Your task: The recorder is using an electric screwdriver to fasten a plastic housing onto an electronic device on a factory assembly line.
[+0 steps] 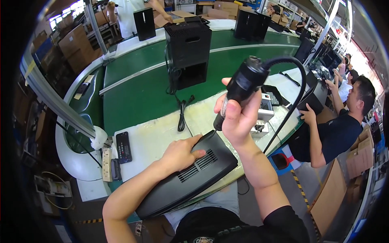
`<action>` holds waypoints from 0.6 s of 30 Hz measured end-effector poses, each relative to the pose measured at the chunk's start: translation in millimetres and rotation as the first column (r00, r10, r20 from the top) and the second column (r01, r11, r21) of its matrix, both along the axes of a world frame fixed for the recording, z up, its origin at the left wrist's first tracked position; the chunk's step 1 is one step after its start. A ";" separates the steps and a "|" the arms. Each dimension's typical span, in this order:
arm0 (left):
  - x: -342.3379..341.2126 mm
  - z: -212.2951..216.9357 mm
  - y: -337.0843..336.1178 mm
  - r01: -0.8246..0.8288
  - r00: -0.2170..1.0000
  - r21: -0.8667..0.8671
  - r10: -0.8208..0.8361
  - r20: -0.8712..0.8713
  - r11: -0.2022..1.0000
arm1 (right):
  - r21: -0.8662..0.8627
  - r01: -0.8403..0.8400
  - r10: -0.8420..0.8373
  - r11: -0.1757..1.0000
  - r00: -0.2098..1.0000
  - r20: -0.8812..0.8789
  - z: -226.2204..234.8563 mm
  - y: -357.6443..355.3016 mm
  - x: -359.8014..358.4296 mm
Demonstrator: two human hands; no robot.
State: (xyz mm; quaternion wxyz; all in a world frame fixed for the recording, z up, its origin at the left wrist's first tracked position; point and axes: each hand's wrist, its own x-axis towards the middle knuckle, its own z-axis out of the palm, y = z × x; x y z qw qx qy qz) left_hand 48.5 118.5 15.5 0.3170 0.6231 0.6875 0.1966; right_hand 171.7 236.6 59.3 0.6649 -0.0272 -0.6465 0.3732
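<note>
My left hand (180, 154) lies flat on a black plastic panel with vent slots (187, 173), which rests tilted across the near edge of the white workbench (150, 139). My right hand (238, 115) grips a black powered screwdriver (242, 86) upright, with its tip down at the panel's far corner. A thick black cable (299, 87) arcs from the tool's top down to the right.
A black boxy appliance (188, 52) with a trailing cord stands on the green conveyor (133, 97). Two more black units (144, 23) stand farther back. A dark phone (124, 147) and power strip (107, 164) lie left. A small parts tray (272, 94) sits right. Seated co-workers (340, 125) are at the right.
</note>
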 end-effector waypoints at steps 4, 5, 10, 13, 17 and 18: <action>1.2 -3.3 -1.2 -0.003 1.000 0.049 0.003 -0.008 0.999 | 0.022 -0.021 0.020 1.000 0.998 0.063 -4.8 0.9 -0.1; 1.9 -1.3 -1.3 0.001 1.000 0.031 0.000 -0.016 1.000 | 0.022 -0.022 0.021 1.000 0.998 0.054 -6.9 1.4 0.3; 1.5 -1.0 -5.6 0.021 0.999 0.050 -0.020 -0.026 0.999 | 0.011 -0.097 0.096 0.995 0.995 0.037 -5.0 1.7 -5.0; -11.5 -0.5 -18.7 0.086 0.994 0.129 -0.075 -0.085 0.988 | 0.110 -0.016 0.021 0.994 0.999 -0.048 14.3 6.5 3.7; -40.9 36.6 -84.7 -0.021 0.976 -0.020 0.016 -0.219 1.000 | 0.096 0.383 -0.375 0.919 0.922 -0.093 19.6 37.6 98.1; -53.2 34.6 -102.1 -0.066 0.971 -0.048 0.053 -0.232 0.997 | 0.048 0.472 -0.469 0.880 0.881 -0.054 5.6 48.2 116.3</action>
